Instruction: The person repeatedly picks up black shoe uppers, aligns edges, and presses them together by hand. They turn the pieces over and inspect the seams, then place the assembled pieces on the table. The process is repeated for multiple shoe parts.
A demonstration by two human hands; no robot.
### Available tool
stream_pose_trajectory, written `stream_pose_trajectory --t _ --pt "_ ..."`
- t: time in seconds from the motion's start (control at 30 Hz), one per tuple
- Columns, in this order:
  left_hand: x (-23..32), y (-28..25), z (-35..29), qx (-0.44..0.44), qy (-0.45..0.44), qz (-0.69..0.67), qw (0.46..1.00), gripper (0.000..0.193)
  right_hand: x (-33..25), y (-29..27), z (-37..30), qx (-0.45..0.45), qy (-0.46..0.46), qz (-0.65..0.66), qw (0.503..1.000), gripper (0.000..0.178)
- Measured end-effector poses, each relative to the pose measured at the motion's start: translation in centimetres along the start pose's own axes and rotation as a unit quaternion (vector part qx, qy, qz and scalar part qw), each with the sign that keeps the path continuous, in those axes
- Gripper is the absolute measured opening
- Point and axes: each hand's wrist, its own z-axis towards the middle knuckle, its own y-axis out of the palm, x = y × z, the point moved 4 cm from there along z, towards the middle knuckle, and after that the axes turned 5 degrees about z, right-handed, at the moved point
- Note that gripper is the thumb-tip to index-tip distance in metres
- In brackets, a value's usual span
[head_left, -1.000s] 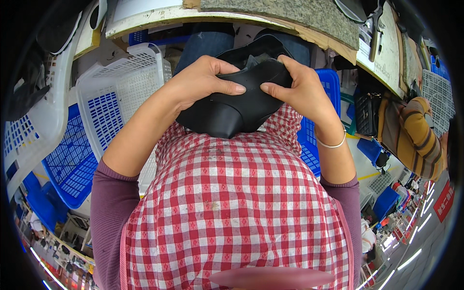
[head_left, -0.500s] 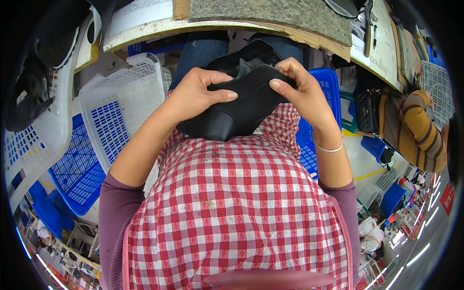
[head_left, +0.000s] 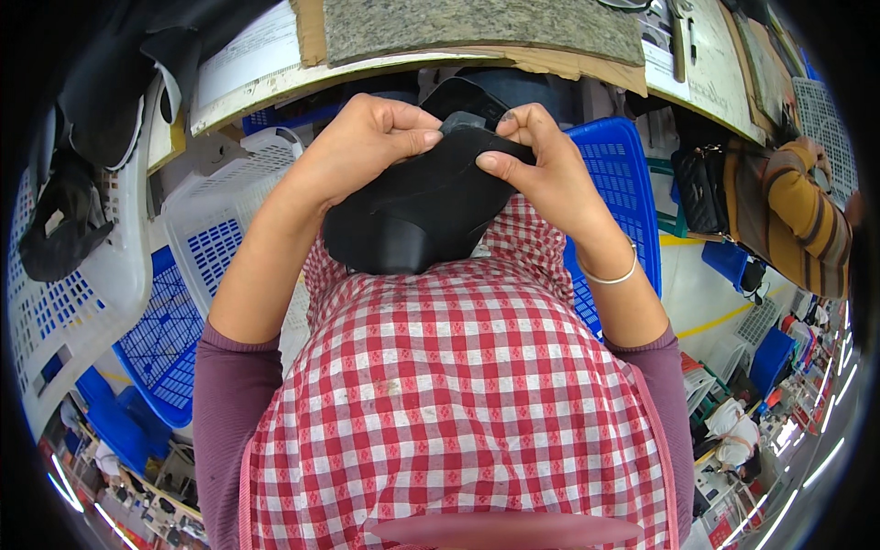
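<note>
A black shoe upper (head_left: 403, 206), smooth and floppy, rests over my lap against the red-and-white checked apron (head_left: 440, 385). My left hand (head_left: 376, 137) pinches its upper edge between thumb and fingers. A little to the right, my right hand (head_left: 532, 151) grips the same edge, thumb on the near face and fingertips behind it. Between the two hands a bit of grey lining (head_left: 463, 121) sticks up from the edge. Part of the upper behind the hands is folded away and only partly visible.
A worktable (head_left: 266, 105) with a stone slab (head_left: 477, 32) runs along the far side. White baskets (head_left: 211, 197) stand left, one bearing black pieces (head_left: 69, 229); a blue basket (head_left: 623, 174) stands right. A person in a striped sleeve (head_left: 797, 206) is farther right.
Both hands have shifted along the upper's edge, closer together, the left one going up and inward. The upper now hangs flatter and spreads wider below them. The view has tilted slightly.
</note>
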Motion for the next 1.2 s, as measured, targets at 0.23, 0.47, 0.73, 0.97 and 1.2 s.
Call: stream_pose_trajectory --t 0.23,0.47,0.73,0.97,1.2 --pt "-0.2 0.3 -0.3 0.003 0.074 -0.014 0.997 0.019 -0.3 -0.2 0.4 -0.001 0.009 0.014 1.0 0.047" --pt "-0.4 0.4 -0.6 0.033 0.081 -0.025 0.996 0.017 0.0 -0.5 0.7 -0.041 0.069 0.072 0.994 0.045" --pt "-1.3 0.1 -0.5 0.027 0.061 -0.034 0.997 0.019 0.3 -0.1 0.7 -0.055 0.047 0.11 0.991 0.035" --pt "0.4 1.1 -1.0 -0.019 0.054 -0.007 0.998 0.016 -0.7 0.4 -0.2 0.008 -0.011 0.013 1.0 0.027" --pt "1.1 0.6 -0.5 -0.005 0.047 0.2 0.979 0.037 -1.7 1.6 -0.1 0.063 -0.107 -0.115 0.986 0.025"
